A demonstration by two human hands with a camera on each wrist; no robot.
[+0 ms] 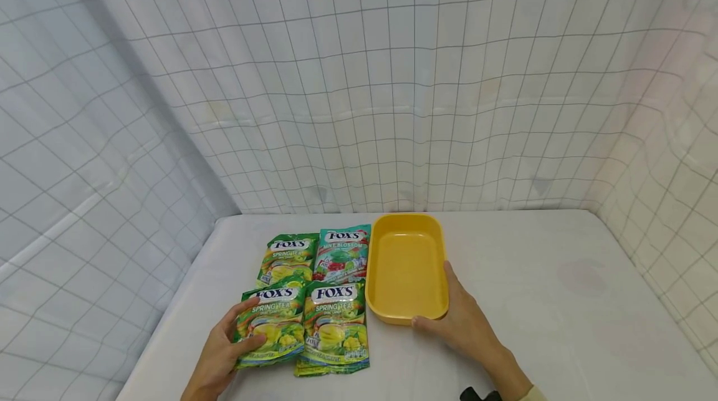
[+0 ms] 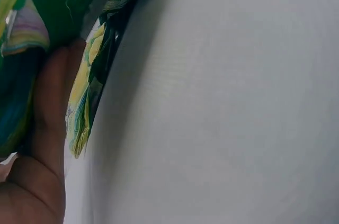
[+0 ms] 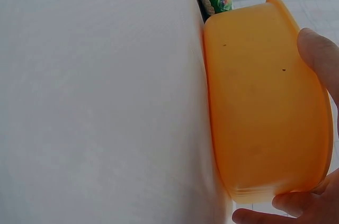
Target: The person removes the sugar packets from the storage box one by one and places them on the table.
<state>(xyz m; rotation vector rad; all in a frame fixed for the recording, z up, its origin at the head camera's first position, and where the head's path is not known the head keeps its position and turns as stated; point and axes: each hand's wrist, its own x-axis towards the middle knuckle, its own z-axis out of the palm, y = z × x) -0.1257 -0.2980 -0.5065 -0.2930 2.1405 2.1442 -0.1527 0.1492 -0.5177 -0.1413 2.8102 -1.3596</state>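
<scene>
At the near left of the table, my left hand (image 1: 220, 351) grips a green Fox's Spring Tea candy bag (image 1: 272, 324), thumb over its front. The left wrist view shows that bag (image 2: 66, 9) close up with fingers behind it. My right hand (image 1: 468, 326) holds the near right corner of a yellow plastic container (image 1: 405, 276), which stands on the table with nothing inside. In the right wrist view, the thumb touches the rim of the container (image 3: 265, 102) and fingers lie along its side.
Another Spring Tea bag (image 1: 335, 320) lies between the held bag and the container, on top of a further one. Behind lie a Spring Tea bag (image 1: 287, 257) and a teal Mint Blossom bag (image 1: 342, 254). White grid-patterned cloth (image 1: 415, 89) hangs behind the white table (image 1: 533, 276).
</scene>
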